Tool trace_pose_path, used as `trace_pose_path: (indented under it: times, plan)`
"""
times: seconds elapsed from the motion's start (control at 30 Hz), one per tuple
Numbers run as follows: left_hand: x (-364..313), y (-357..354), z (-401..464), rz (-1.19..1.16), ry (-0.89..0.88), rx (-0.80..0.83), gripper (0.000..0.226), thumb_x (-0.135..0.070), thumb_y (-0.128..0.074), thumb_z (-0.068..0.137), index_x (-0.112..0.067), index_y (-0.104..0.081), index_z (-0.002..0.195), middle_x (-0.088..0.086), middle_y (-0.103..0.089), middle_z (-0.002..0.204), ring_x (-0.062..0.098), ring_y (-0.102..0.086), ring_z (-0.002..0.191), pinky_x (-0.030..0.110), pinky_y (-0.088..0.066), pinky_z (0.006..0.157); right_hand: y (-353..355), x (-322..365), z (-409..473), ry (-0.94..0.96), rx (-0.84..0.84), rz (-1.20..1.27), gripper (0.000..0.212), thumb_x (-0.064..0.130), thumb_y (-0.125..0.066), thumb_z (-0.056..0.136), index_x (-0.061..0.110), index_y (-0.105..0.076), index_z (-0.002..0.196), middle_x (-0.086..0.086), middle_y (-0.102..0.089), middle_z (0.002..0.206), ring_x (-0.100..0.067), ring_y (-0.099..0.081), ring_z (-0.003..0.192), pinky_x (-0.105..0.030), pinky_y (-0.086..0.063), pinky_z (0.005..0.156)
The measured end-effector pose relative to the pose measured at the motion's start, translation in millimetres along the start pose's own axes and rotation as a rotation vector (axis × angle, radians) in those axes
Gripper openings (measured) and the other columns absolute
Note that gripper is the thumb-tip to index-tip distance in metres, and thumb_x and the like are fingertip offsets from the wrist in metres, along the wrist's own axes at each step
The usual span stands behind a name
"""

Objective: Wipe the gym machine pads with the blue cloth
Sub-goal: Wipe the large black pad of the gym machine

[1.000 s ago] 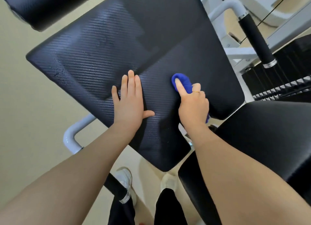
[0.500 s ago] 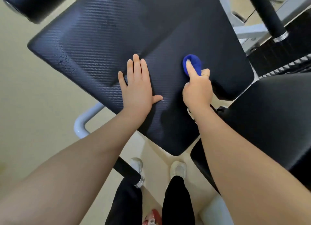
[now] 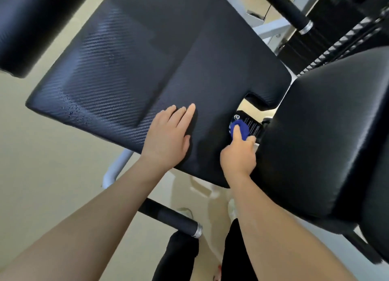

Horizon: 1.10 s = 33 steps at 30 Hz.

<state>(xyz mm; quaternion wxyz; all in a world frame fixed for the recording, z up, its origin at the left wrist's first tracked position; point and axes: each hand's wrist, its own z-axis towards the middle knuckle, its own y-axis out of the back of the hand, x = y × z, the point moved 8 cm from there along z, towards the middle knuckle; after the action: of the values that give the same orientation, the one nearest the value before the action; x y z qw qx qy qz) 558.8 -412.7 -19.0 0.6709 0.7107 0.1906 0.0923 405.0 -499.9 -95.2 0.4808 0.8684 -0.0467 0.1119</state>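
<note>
blue cloth (image 3: 242, 130) bunched at the gap between textured seat pad (image 3: 147, 70) and smooth black pad (image 3: 328, 133) | our right hand (image 3: 239, 156) clutches it, index finger pressing on top | our left hand (image 3: 168, 137) flat on seat pad, fingers straight | droplets (image 3: 77, 114) near pad's left edge

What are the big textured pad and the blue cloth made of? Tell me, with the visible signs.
Textured pad: likely vinyl or faux leather, matte, with a woven carbon-fibre-style pattern; droplets bead near its left edge. Blue cloth: looks like soft, fuzzy microfibre, bunched under the right hand.
</note>
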Motion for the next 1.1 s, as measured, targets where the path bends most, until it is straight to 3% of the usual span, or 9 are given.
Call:
trace_pose_path:
  times: [0.1, 0.2, 0.33, 0.5, 0.63, 0.7, 0.87, 0.97, 1.1]
  plan:
    - [1, -8, -12, 0.049, -0.047, 0.17, 0.087, -0.038, -0.071, 0.074, -0.012, -0.028, 0.146, 0.014, -0.04, 0.145, 0.035, -0.036, 0.133, 0.046, -0.024, 0.111, 0, 21, -5, -0.015, -0.008, 0.02, 0.066, 0.011, -0.043, 0.092, 0.028, -0.013, 0.149, -0.017, -0.025, 0.143, -0.036, -0.047, 0.115, -0.039, -0.044, 0.083]
    - [1, -20, -20, 0.086, -0.066, 0.317, 0.102, -0.051, -0.067, 0.075, -0.017, -0.006, 0.15, 0.012, -0.007, 0.158, 0.03, -0.008, 0.144, 0.04, -0.005, 0.116, -5, 42, -26, 0.21, -0.046, -0.101, 0.071, 0.013, -0.045, 0.093, 0.029, -0.005, 0.15, -0.016, -0.03, 0.137, -0.031, -0.051, 0.107, -0.035, -0.044, 0.075]
    - [-3, -27, -19, 0.185, -0.054, 0.336, 0.111, -0.056, -0.068, 0.071, -0.018, 0.001, 0.149, 0.015, 0.003, 0.157, 0.033, -0.002, 0.144, 0.045, -0.005, 0.115, -17, 4, -43, 0.171, -0.022, -0.237, 0.074, 0.013, -0.044, 0.092, 0.025, -0.001, 0.15, -0.014, -0.037, 0.129, -0.028, -0.055, 0.095, -0.033, -0.041, 0.067]
    - [-4, -32, -19, 0.189, -0.057, 0.32, 0.109, -0.056, -0.072, 0.067, -0.018, -0.011, 0.149, 0.018, -0.003, 0.157, 0.035, -0.008, 0.143, 0.047, -0.009, 0.114, -6, -3, -31, -0.147, 0.072, -0.054, 0.071, 0.014, -0.044, 0.094, 0.012, -0.001, 0.151, -0.021, -0.02, 0.15, -0.035, -0.052, 0.113, -0.038, -0.045, 0.083]
    - [-2, -28, -17, 0.181, -0.08, 0.211, 0.113, -0.052, -0.085, 0.045, -0.013, -0.039, 0.141, 0.023, -0.031, 0.149, 0.041, -0.034, 0.134, 0.051, -0.027, 0.107, -9, 56, -45, 0.238, -0.005, -0.085, 0.07, 0.013, -0.045, 0.094, 0.018, -0.004, 0.15, -0.018, -0.026, 0.144, -0.031, -0.05, 0.11, -0.037, -0.043, 0.077]
    - [-1, -31, -19, 0.144, -0.065, 0.271, 0.111, -0.051, -0.079, 0.059, -0.016, -0.023, 0.148, 0.019, -0.014, 0.155, 0.036, -0.018, 0.141, 0.048, -0.015, 0.113, -18, 50, -49, 0.293, -0.026, -0.129, 0.073, 0.012, -0.046, 0.093, 0.021, -0.002, 0.15, -0.016, -0.029, 0.139, -0.029, -0.048, 0.11, -0.035, -0.039, 0.07]
    - [3, -29, -21, 0.187, -0.078, 0.286, 0.113, -0.057, -0.069, 0.07, -0.011, -0.003, 0.149, 0.01, 0.001, 0.159, 0.029, -0.003, 0.145, 0.041, -0.004, 0.116, -17, -15, -44, -0.068, -0.005, -0.138, 0.073, 0.009, -0.047, 0.091, 0.012, -0.004, 0.15, -0.02, -0.026, 0.145, -0.031, -0.044, 0.121, -0.037, -0.045, 0.087]
    - [5, -27, -23, 0.217, -0.057, 0.272, 0.115, -0.056, -0.072, 0.066, -0.007, -0.008, 0.149, 0.011, -0.005, 0.158, 0.029, -0.008, 0.145, 0.043, -0.008, 0.116, -15, 21, -53, 0.073, -0.055, -0.062, 0.066, 0.012, -0.05, 0.091, 0.014, -0.015, 0.147, -0.017, -0.036, 0.135, -0.03, -0.048, 0.113, -0.039, -0.046, 0.084]
    - [13, -18, -33, 0.222, 0.09, 0.083, 0.116, -0.053, -0.081, 0.05, -0.002, -0.032, 0.141, 0.018, -0.032, 0.15, 0.038, -0.032, 0.137, 0.053, -0.028, 0.108, -35, 76, -88, 0.507, -0.049, -0.093, 0.068, 0.015, -0.047, 0.094, 0.017, -0.009, 0.15, -0.014, -0.04, 0.129, -0.024, -0.051, 0.103, -0.033, -0.046, 0.072]
